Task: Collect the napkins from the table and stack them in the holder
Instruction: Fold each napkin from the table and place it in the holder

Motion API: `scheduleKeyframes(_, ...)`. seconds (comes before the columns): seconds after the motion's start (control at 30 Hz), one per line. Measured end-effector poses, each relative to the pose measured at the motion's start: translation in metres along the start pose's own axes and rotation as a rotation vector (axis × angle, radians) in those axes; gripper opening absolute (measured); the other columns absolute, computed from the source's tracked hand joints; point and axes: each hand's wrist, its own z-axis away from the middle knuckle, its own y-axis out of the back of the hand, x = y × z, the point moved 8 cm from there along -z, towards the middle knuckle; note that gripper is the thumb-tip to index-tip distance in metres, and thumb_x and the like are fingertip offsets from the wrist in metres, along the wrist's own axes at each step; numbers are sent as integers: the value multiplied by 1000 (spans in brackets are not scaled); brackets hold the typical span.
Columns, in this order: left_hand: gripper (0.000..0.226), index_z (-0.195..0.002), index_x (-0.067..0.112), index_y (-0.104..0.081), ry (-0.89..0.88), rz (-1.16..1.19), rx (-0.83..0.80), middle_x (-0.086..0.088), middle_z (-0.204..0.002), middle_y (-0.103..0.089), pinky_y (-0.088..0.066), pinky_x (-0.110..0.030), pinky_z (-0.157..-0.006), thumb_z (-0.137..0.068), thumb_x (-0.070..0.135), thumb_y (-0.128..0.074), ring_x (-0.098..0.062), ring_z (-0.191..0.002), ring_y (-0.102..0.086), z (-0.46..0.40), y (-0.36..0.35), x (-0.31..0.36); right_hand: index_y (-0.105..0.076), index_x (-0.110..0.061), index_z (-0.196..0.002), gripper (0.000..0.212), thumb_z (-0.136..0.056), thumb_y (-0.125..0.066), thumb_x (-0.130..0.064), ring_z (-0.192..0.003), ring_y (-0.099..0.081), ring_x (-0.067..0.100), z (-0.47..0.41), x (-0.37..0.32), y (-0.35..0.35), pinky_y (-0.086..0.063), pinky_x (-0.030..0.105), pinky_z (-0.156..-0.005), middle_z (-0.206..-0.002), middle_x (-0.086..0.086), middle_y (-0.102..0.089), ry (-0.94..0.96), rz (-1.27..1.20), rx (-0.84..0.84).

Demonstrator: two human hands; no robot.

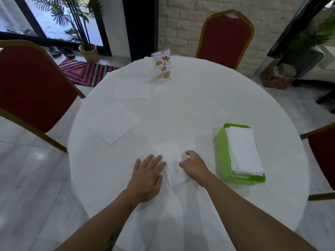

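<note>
We see a round table point(181, 109) under a smooth white cloth. In the lower centre of the frame lies a folded napkin point(173, 160), a thin soft white rectangle. Our left hand point(147, 175) rests flat, fingers spread, on its left edge. Our right hand point(194, 164) is curled on its right edge; its fingertips are hidden, so we cannot tell if they pinch the paper. At the right, a green plastic holder point(223, 154) with rounded corners contains a stack of napkins point(243, 149). Two flat napkins point(116, 122) point(132, 88) at the upper left are hard to see against the cloth.
</note>
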Motion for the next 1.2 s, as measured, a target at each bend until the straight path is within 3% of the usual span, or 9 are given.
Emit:
scheduleKeyframes(0.13, 55, -149, 34, -20, -25, -18, -39, 10, -162, -5, 2, -54, -118, -95, 42, -23, -18, -148, 4, 2, -4, 6, -48, -15, -139, 52, -91, -59, -33, -116, -55, 23, 1, 6, -5, -44, 33, -91, -135, 4, -54, -65, -139, 4)
scheduleKeyframes(0.23, 53, -148, 32, -23, -21, 18, -47, 8, -161, -9, 0, -55, -118, -95, 40, -26, -18, -148, 1, 4, -1, 8, -66, -20, -113, 27, -88, -56, -20, -96, -65, 18, 4, 7, 1, -52, 31, -80, -108, -1, -70, -13, -152, 85)
scheduleKeyframes(0.37, 50, -144, 28, -33, 12, 138, 26, 6, -156, -27, -13, -49, -118, -95, 36, -32, -18, -146, -13, -2, 14, 15, -69, -30, -87, 28, -82, -51, -9, -79, -64, 11, 11, -2, 16, -43, 21, -58, -79, -13, -70, 107, -48, 125)
scheduleKeyframes(0.57, 39, -132, 23, -49, -38, 304, 230, 4, -137, -50, -33, -33, -107, -94, 30, -41, -15, -128, -40, -25, 51, 55, -63, -28, -109, 30, -85, -58, -10, -61, -57, 5, 22, -31, 76, -42, 18, -57, -66, -7, -62, 316, -36, 205)
scheduleKeyframes(0.67, 36, -129, 21, -52, -66, 396, 300, 3, -132, -53, -37, -34, -104, -94, 27, -43, -16, -122, -45, -42, 70, 86, -63, -32, -107, 31, -84, -61, -12, -71, -62, 7, 30, -35, 140, -44, 20, -64, -71, -3, -68, 382, -108, 331)
scheduleKeyframes(0.77, 37, -131, 19, -51, -113, 459, 304, 2, -132, -53, -37, -35, -104, -95, 25, -45, -16, -122, -45, -55, 79, 123, -64, -30, -111, 34, -83, -62, -12, -77, -65, 15, 28, -6, 193, -50, 29, -69, -77, -3, -70, 306, -205, 426)
scheduleKeyframes(0.9, 38, -132, 19, -50, -162, 441, 247, 2, -133, -52, -37, -38, -104, -95, 23, -46, -16, -122, -46, -65, 74, 169, -60, -21, -124, 41, -84, -61, -12, -84, -59, 18, 18, 48, 220, -40, 26, -73, -89, -1, -63, 130, -101, 463)
scheduleKeyframes(1.03, 40, -133, 20, -48, -164, 364, 188, 3, -135, -49, -37, -38, -104, -94, 23, -45, -16, -121, -46, -71, 59, 196, -55, -22, -128, 48, -81, -59, -12, -75, -56, 9, 13, 71, 224, -38, 19, -57, -85, -5, -61, 91, -99, 417)
scheduleKeyframes(1.2, 44, -135, 18, -45, -137, 309, 185, 0, -142, -40, -35, -38, -107, -91, 23, -46, -19, -127, -42, -78, 51, 217, -51, -23, -130, 53, -78, -58, -12, -71, -57, 7, 10, 77, 229, -40, 22, -55, -78, -2, -62, 122, -92, 356)
